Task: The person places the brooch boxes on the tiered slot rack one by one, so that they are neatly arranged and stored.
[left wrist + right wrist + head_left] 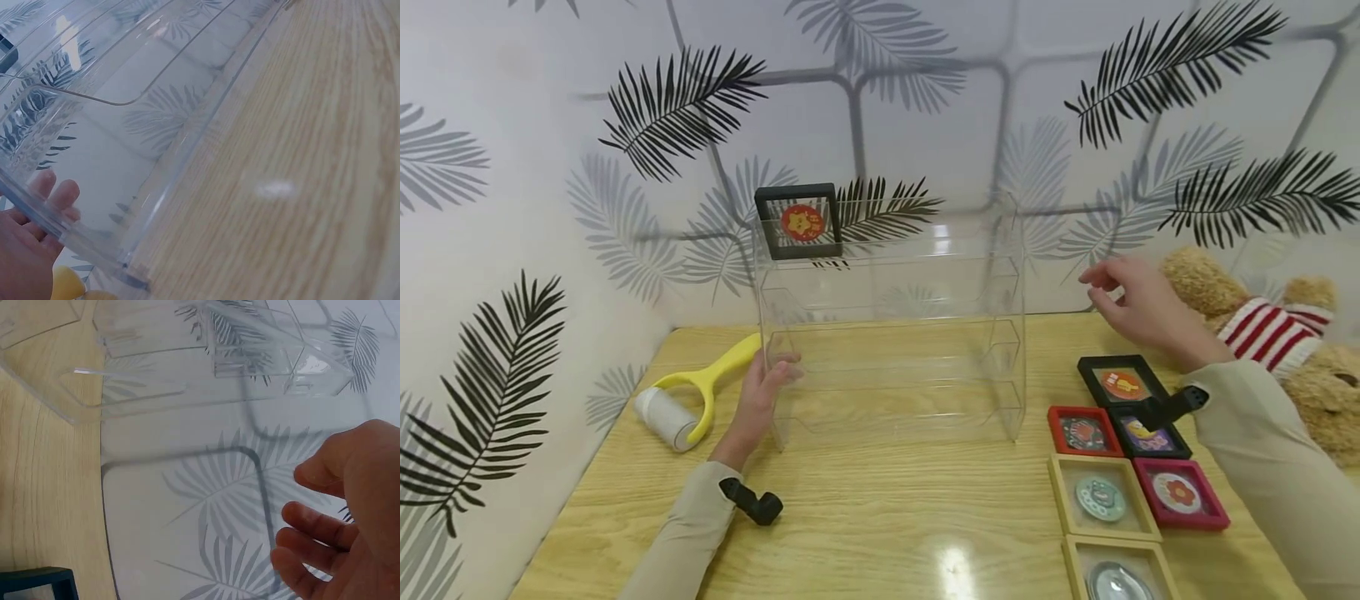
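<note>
Clear rack [891, 323] gripped by left hand [756, 400]; right hand [1142, 304] relaxed; nearest tan frame [1112, 543] cropped

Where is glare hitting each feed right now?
Head: strong glare on the wooden table, small glint high on the clear rack; left wrist: hazy spot on the table, white streak on the rack, upper left; right wrist: pale glint on the rack, upper right.

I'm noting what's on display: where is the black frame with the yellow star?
In the head view, the black frame stands at the left end of the clear rack's top tier, with the leaf-patterned wall behind it.
</note>
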Action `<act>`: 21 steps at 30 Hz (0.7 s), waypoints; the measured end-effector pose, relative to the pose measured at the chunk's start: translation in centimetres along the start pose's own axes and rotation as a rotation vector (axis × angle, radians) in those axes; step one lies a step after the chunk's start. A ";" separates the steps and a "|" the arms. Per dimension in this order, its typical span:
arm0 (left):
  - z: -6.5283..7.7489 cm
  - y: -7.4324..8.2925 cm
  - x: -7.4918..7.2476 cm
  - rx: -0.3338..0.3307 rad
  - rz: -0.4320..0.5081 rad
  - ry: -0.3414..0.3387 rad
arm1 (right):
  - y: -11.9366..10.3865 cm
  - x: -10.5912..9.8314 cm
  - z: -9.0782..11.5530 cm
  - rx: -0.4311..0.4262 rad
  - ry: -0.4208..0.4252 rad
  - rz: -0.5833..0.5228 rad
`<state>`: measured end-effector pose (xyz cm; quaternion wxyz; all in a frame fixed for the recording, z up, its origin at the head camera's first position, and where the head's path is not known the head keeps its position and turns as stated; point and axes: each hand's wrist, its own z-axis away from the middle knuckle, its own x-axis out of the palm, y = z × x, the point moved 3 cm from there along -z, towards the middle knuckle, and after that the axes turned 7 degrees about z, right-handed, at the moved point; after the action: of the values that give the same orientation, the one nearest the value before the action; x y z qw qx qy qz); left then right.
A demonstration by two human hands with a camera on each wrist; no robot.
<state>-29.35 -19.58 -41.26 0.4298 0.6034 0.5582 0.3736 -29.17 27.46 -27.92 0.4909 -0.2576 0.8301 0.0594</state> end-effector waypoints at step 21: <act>-0.3 0.2 0.1 0.013 0.005 0.004 | 8.7 7.3 5.9 0.112 -0.379 0.010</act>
<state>-29.56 -19.47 -40.94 0.4237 0.6070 0.5599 0.3723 -31.58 34.32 -38.40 0.6516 -0.2099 0.7262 0.0630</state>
